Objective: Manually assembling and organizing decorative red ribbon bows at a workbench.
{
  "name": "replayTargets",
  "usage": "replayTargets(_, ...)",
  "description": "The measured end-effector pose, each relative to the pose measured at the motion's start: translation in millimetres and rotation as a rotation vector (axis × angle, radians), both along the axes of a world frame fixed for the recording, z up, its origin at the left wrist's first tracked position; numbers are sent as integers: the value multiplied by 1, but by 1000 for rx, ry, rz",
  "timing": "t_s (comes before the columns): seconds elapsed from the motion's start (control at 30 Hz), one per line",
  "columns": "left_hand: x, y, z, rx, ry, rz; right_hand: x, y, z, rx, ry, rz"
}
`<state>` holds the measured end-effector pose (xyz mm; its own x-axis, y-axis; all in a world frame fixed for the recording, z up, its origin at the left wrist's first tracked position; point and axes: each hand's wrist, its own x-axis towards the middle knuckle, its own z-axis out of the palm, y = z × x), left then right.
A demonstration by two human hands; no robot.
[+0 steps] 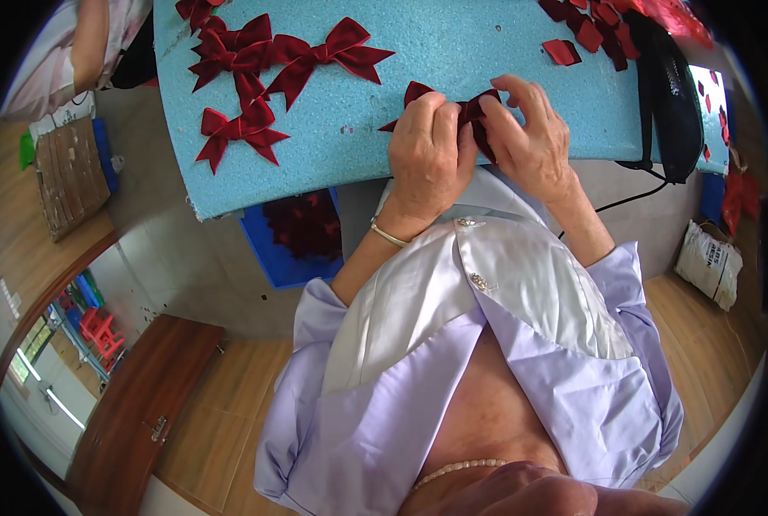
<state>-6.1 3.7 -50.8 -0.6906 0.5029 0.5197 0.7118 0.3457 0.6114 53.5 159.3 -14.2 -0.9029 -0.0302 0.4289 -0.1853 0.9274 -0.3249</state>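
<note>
dk red velvety bow (471, 110) is partly hidden tbh, ends poking out, btwn L hand (431, 155) & R hand (530, 142), nr tabletop (298, 176) edge

The left hand (428, 155) and right hand (532, 142) partly cover the held bow (470, 110). The far frame edge truncates the farthest bow (198, 12) and a second person (89, 52). The tabletop (452, 39) hides part of the blue bin (294, 282).

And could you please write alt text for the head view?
A person's left hand and right hand hold a dark red bow near the edge of a blue table. More bows lie to the left, and small red pieces lie at upper right.
</note>
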Motion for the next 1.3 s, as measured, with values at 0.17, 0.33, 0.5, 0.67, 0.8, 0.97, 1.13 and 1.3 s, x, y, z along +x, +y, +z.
replayTargets(0.17,1,3,0,8,19,15,0,4,-3,96,70,43)
replayTargets(0.33,0,3,-1,-18,62,24,-6,1,-4,160,41,59)
replayTargets(0.5,0,4,0,-14,66,44,-7,4,-10,199,-36,56)
replayTargets(0.67,0,5,1,-16,71,49,-13,2,-2,242,-11,41)
replayTargets(0.8,0,5,1,-42,76,47,-10,4,-13,282,-90,63)
replayTargets(0.97,0,6,-2,-63,108,38,-11,2,-17,215,-126,51)
replayTargets(1.13,0,5,-1,-64,107,37,-14,4,-16,169,-137,44)
replayTargets(1.3,1,6,-3,-59,129,59,-17,8,-18,176,-167,-27)
